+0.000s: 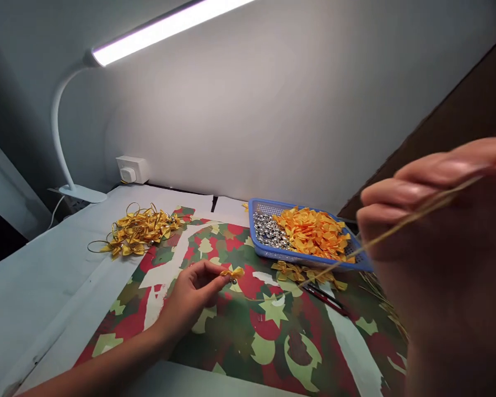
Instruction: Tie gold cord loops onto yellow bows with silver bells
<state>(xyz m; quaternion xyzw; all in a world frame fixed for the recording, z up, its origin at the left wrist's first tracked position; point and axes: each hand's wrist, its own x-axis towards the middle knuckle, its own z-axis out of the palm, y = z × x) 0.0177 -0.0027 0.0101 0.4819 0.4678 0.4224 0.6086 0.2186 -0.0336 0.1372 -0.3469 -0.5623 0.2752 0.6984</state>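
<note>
The left hand [192,300] reaches in from the near left, its grip narrow: thumb and fingertips pinch a small yellow satin bow [232,273] with a silver bead [233,281] at its underside, held just above a camouflage-patterned sheet [248,336]. The right hand [434,231], close to the camera at the right and slightly blurred, has its grip closed on a thin gold cord [397,226] that slants down and left toward the bow; where the cord ends is hard to make out. Beyond the hands, a blue plastic tray [297,254] sits at the far edge of the sheet, holding a heap of silver beads [269,230] on its left and a mound of yellow-orange ribbon bows [314,232] on its right. A few loose bows [297,271] lie just in front of the tray, beside a slim dark tool [324,299]. A tangle of bows with gold cord loops [138,231] lies to the far left on the white tabletop [37,270]. Further back stand a white clamp-on desk lamp [62,138], lit, and a wall socket [130,170].
</note>
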